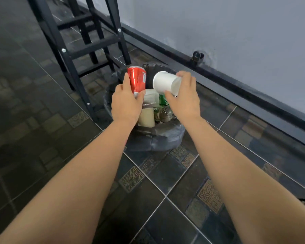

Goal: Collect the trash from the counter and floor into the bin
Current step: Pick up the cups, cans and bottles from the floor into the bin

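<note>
A round bin [163,138] lined with a black bag stands on the tiled floor by the wall. Both my hands are over its opening. My left hand [126,103] grips a red drink can [137,80], held upright with its top pointing away from me. My right hand [185,97] holds a white paper cup [165,83] tipped on its side, its base toward the can. Inside the bin lie a cream cup [146,118], a green wrapper [163,101], a clear crumpled plastic bottle [164,114] and white packaging [151,97].
A black metal stool frame [74,55] stands just left of and behind the bin. The grey wall with a dark skirting [236,81] runs behind the bin to the right. Dark patterned floor tiles [165,182] lie all around.
</note>
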Tool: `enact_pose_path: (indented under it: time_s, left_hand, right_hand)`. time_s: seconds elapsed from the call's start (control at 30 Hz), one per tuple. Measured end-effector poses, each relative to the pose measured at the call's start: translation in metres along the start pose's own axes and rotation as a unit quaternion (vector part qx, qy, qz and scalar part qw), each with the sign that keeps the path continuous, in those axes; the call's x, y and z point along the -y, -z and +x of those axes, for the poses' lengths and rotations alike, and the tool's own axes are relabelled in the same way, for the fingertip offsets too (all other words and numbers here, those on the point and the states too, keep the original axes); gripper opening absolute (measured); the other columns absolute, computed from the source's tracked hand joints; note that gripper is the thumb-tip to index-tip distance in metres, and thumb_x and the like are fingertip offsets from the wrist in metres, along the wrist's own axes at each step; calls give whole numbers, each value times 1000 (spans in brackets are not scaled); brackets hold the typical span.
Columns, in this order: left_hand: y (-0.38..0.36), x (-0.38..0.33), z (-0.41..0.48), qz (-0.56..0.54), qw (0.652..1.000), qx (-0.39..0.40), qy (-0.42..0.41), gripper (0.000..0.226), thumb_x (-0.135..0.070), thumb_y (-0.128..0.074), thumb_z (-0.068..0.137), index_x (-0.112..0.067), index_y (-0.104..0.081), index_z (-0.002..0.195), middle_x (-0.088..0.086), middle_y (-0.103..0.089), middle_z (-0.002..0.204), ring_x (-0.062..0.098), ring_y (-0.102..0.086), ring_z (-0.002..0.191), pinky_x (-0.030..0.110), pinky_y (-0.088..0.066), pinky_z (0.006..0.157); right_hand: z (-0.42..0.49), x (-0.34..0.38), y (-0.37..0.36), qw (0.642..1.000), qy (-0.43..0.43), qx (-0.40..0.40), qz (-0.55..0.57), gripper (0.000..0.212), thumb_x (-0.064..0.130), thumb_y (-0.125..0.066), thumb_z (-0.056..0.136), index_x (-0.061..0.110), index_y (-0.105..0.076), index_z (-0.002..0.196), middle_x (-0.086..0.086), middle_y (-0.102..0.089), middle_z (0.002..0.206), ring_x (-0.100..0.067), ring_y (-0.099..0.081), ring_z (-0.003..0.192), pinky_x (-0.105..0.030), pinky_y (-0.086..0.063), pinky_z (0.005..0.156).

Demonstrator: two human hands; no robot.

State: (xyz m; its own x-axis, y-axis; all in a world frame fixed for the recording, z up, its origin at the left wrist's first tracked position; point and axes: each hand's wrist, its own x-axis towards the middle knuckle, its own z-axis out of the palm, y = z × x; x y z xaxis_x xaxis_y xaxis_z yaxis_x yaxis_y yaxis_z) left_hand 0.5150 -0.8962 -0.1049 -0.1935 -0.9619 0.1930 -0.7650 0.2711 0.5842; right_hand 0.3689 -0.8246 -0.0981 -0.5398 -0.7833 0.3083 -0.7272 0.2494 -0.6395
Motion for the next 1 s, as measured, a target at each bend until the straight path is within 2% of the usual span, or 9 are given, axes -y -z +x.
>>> enact_pose_path:
  time_s: [0.13,0.2,0.27,0.4,0.5,0.63,0.77,0.87,1.0]
  left_hand:
    - [-2,11,4,61,998,23,-17,74,-44,-60,91,-16,-27,152,16,-47,138,36,-47,122,46,-41,95]
    - [-2,14,4,77,997,19,-25,69,-46,-57,93,-15,-33,149,17,-50,135,37,-49,120,47,-42,92]
    - [-1,18,4,69,997,10,-19,61,-46,-51,95,-15,-38,146,16,-51,134,36,-49,119,47,-42,91]
    - [-2,31,7,98,992,-48,-55,47,-36,-47,98,-9,-52,136,14,-52,138,32,-42,130,43,-30,110]
    - [-2,40,11,111,992,-47,-31,49,-35,-46,100,-10,-48,142,15,-37,153,30,-26,144,42,-14,119]
    - [-1,51,14,48,998,2,46,54,-38,-46,100,-13,-40,148,12,-17,162,28,-18,148,44,-19,119]
    - [3,55,17,-55,991,48,116,53,-40,-47,100,-22,-39,149,5,-11,163,24,-24,146,39,-27,114]
    - [2,61,21,-142,978,53,145,47,-36,-51,99,-29,-45,145,3,-22,161,19,-26,145,35,-24,116]
    - [1,63,21,-263,948,49,175,40,-29,-53,98,-38,-53,137,-5,-41,150,13,-40,135,37,-34,113]
  right_hand:
    - [-1,-6,-10,993,22,88,-72,56,41,-72,79,19,-46,124,-3,-48,128,-25,-53,116,-44,-35,107]
    - [-3,-11,-9,992,46,80,-90,49,47,-64,82,21,-50,121,1,-52,125,-19,-52,116,-44,-28,111]
    - [-3,-16,-5,995,50,41,-80,42,45,-58,88,19,-54,120,1,-56,122,-19,-54,114,-42,-30,109]
    - [1,-28,3,998,14,2,-63,38,40,-52,95,15,-54,125,-4,-55,129,-23,-52,119,-41,-33,108]
    - [5,-37,5,997,-14,25,-76,45,40,-48,97,16,-48,136,-5,-46,142,-23,-43,132,-41,-30,111]
    - [8,-44,5,988,-72,103,-91,58,45,-42,99,23,-29,151,-8,-18,161,-26,-19,148,-45,-21,119]
    - [9,-45,2,983,-117,135,-42,62,46,-41,99,33,-18,154,-5,-5,164,-26,-12,150,-46,-22,117]
    - [13,-45,0,981,-143,130,15,59,42,-42,100,38,-17,154,-1,-7,164,-20,-9,150,-44,-22,116]
    - [17,-46,-3,977,-157,97,104,52,34,-45,101,37,-29,151,6,-25,160,-14,-18,148,-39,-21,118]
